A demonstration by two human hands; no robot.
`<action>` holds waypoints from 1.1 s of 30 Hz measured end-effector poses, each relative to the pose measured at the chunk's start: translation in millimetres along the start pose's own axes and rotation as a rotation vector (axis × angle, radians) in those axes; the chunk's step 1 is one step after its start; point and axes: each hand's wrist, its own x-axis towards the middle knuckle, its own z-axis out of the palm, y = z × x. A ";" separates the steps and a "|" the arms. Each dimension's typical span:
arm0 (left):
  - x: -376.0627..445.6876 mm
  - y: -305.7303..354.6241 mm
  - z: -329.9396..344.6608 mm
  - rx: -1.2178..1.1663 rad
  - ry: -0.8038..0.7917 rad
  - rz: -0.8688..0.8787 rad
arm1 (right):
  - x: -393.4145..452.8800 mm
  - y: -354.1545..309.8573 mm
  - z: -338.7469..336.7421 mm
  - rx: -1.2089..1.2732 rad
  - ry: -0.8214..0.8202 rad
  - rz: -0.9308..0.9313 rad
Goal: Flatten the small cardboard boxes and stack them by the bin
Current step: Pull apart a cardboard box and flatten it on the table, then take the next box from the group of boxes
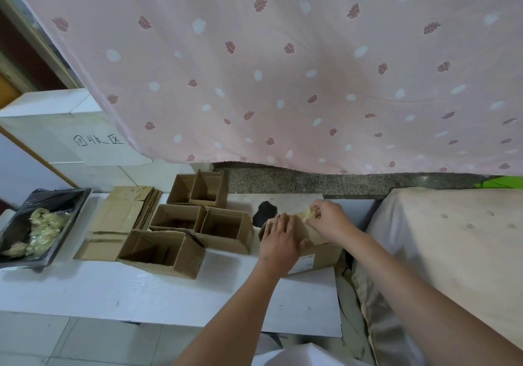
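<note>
Pinching what looks like crumpled tape, the right hand (328,218) works atop a closed box (317,255) at the counter's (141,289) 3 o'clock edge; the left hand (278,241) lies flat on it. Open boxes (181,232) crowd 9 o'clock, beside flattened cardboard (119,218) and the bin (36,230). At 10 o'clock a white block (56,133) reads "回收区".

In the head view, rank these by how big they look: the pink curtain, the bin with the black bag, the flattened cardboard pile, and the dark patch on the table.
1. pink curtain
2. and 3. flattened cardboard pile and bin: alike, unranked
4. dark patch
</note>
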 end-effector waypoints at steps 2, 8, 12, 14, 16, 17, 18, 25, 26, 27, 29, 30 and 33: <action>-2.2 -5.8 -7.3 0.021 0.017 -0.015 | -2.0 -9.4 2.7 0.035 0.039 -0.034; -15.1 -57.1 -43.7 0.020 0.151 -0.168 | 1.9 -60.2 17.5 0.113 0.060 -0.192; -35.3 -109.5 -67.4 -0.019 0.208 -0.302 | 7.3 -110.9 44.8 0.071 -0.019 -0.292; -46.6 -142.1 -78.4 0.002 0.238 -0.355 | 11.4 -140.7 65.5 0.042 -0.068 -0.332; -57.1 -175.7 -87.1 0.012 0.264 -0.380 | 17.3 -167.9 87.3 0.029 -0.094 -0.371; -64.2 -196.9 -91.6 0.009 0.276 -0.399 | 20.8 -185.2 101.4 0.016 -0.106 -0.386; -71.5 -216.4 -94.7 0.005 0.282 -0.418 | 23.5 -201.3 114.3 0.005 -0.122 -0.387; -123.2 -372.8 -115.0 -0.020 0.265 -0.527 | 43.0 -327.6 224.6 0.026 -0.217 -0.393; -130.4 -390.7 -116.6 -0.018 0.254 -0.538 | 42.6 -342.6 238.1 0.020 -0.224 -0.398; -139.2 -412.9 -118.2 -0.013 0.239 -0.549 | 43.1 -360.0 255.2 0.020 -0.233 -0.403; -154.2 -449.1 -122.8 0.009 0.203 -0.555 | 43.6 -386.4 284.2 -0.013 -0.232 -0.425; -160.1 -465.0 -125.5 0.017 0.186 -0.556 | 43.9 -397.8 296.2 -0.038 -0.238 -0.435; -176.1 -504.5 -129.4 0.006 0.162 -0.561 | 41.4 -424.6 325.7 -0.087 -0.301 -0.397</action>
